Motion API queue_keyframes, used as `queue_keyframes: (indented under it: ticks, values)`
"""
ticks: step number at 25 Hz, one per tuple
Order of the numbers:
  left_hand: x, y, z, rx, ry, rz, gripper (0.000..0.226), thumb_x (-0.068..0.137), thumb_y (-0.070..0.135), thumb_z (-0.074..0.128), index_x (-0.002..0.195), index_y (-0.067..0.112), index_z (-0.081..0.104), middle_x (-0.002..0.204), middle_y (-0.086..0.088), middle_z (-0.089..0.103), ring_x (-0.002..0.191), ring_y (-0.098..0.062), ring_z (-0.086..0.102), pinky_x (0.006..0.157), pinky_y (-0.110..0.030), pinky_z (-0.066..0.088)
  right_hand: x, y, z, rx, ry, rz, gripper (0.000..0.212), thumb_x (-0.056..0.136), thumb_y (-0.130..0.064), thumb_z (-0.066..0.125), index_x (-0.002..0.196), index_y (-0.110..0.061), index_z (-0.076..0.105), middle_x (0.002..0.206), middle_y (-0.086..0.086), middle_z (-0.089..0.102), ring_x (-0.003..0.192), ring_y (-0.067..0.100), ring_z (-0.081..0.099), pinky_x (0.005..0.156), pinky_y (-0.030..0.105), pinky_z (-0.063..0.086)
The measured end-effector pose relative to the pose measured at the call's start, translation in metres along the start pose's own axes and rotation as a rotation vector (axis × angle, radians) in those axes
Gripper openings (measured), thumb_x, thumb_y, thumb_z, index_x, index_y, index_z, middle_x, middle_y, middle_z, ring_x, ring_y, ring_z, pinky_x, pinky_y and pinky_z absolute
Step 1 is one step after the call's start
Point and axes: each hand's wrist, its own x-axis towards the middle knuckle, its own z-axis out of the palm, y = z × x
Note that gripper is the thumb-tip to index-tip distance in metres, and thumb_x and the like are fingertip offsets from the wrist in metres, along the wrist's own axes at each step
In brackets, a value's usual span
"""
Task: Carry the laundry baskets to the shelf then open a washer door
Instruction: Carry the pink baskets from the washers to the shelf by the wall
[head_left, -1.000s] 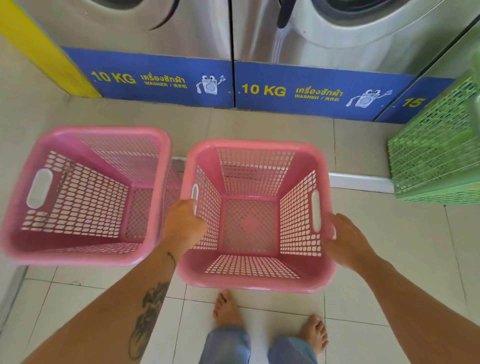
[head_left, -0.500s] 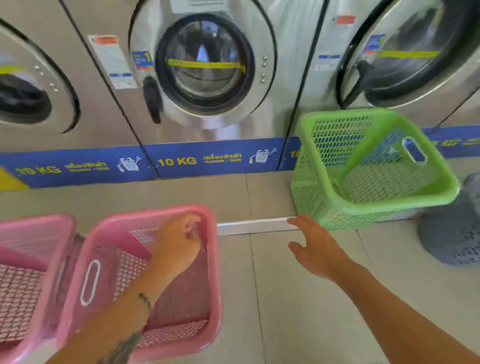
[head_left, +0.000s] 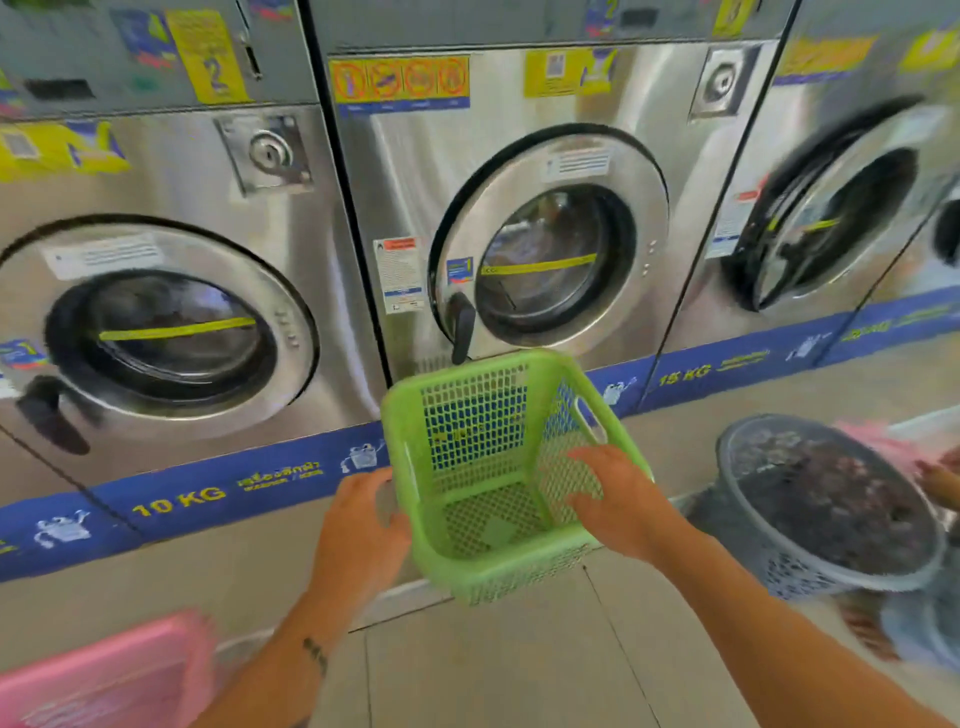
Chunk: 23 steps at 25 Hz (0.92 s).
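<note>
Green basket sits tilted in front of the middle washer, between both hands. Left hand presses its outer left wall, fingers spread; right hand reaches over the right rim, fingers loosely curled inside. Pink basket lies lower left, grey bin to the right

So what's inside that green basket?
Nothing: the green basket looks empty, its mesh floor bare. The right hand covers part of its right wall.
</note>
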Motion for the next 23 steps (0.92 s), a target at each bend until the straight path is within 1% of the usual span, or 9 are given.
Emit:
queue_keyframes:
  ticks: [4,7,9,11,13,15,17,19,23]
  values:
    - [0.042,0.002,0.049,0.063,-0.020,-0.018,0.054,0.079,0.025,0.066,0.132,0.025,0.054,0.135,0.001,0.047,0.123,-0.022,0.048,0.104,-0.036,0.037,0.052,0.048,-0.015,-0.020,0.028,0.099,0.055,0.081,-0.017,0.066,0.133,-0.018,0.052,0.137,0.009,0.050,0.121,0.033,0.053,0.101,0.034,0.038]
    - [0.074,-0.017,0.082,0.134,-0.039,-0.107,0.059,0.082,0.033,0.065,0.138,0.029,0.048,0.154,0.000,0.028,0.139,-0.024,0.032,0.113,-0.039,0.029,0.096,0.080,-0.007,-0.035,0.043,0.162,0.057,0.080,-0.016,0.067,0.135,-0.017,0.051,0.133,0.011,0.050,0.117,0.035,0.055,0.101,0.036,0.038]
    - [0.090,-0.035,0.100,0.161,-0.054,-0.159,0.061,0.083,0.038,0.063,0.141,0.034,0.044,0.160,0.003,0.016,0.145,-0.020,0.021,0.116,-0.038,0.024,0.124,0.098,0.003,-0.080,0.050,0.174,0.060,0.079,-0.016,0.068,0.136,-0.016,0.049,0.136,0.016,0.047,0.121,0.038,0.052,0.103,0.040,0.037]
    - [0.099,-0.055,0.114,0.189,-0.052,-0.224,0.063,0.083,0.039,0.062,0.143,0.037,0.040,0.162,0.002,0.011,0.146,-0.021,0.020,0.116,-0.038,0.025,0.152,0.112,0.015,-0.143,0.039,0.190,0.065,0.080,-0.013,0.066,0.141,-0.015,0.044,0.147,0.022,0.037,0.133,0.041,0.042,0.107,0.043,0.033]
    - [0.104,-0.072,0.126,0.197,-0.031,-0.254,0.064,0.083,0.031,0.062,0.144,0.034,0.042,0.159,-0.001,0.023,0.141,-0.023,0.033,0.113,-0.039,0.032,0.177,0.126,0.030,-0.153,0.040,0.185,0.066,0.083,-0.006,0.060,0.145,-0.015,0.039,0.154,0.023,0.028,0.135,0.043,0.037,0.108,0.045,0.032]
    - [0.107,-0.082,0.133,0.172,0.015,-0.236,0.065,0.079,0.021,0.064,0.141,0.029,0.048,0.147,-0.004,0.045,0.128,-0.025,0.050,0.106,-0.036,0.040,0.195,0.135,0.045,-0.150,0.048,0.176,0.064,0.085,0.000,0.052,0.145,-0.017,0.039,0.157,0.017,0.024,0.132,0.044,0.041,0.106,0.046,0.035]
    - [0.110,-0.088,0.134,0.167,0.037,-0.199,0.064,0.075,0.019,0.065,0.137,0.027,0.053,0.134,-0.005,0.057,0.115,-0.026,0.058,0.099,-0.035,0.045,0.205,0.143,0.055,-0.245,0.025,0.189,0.065,0.087,-0.003,0.050,0.146,-0.025,0.037,0.160,0.008,0.020,0.124,0.044,0.049,0.100,0.048,0.040]
    - [0.112,-0.089,0.130,0.160,0.028,-0.185,0.063,0.074,0.019,0.066,0.136,0.026,0.055,0.130,-0.002,0.061,0.110,-0.025,0.060,0.097,-0.034,0.046,0.205,0.149,0.056,-0.312,-0.005,0.220,0.066,0.086,-0.006,0.050,0.146,-0.028,0.035,0.161,0.004,0.018,0.119,0.045,0.053,0.096,0.049,0.043]
    - [0.099,-0.091,0.118,0.146,0.019,-0.200,0.063,0.073,0.014,0.067,0.134,0.025,0.057,0.134,0.000,0.060,0.112,-0.025,0.060,0.100,-0.033,0.045,0.177,0.157,0.056,-0.279,-0.054,0.256,0.073,0.078,-0.002,0.049,0.145,-0.029,0.038,0.152,0.006,0.030,0.112,0.045,0.056,0.094,0.051,0.047]
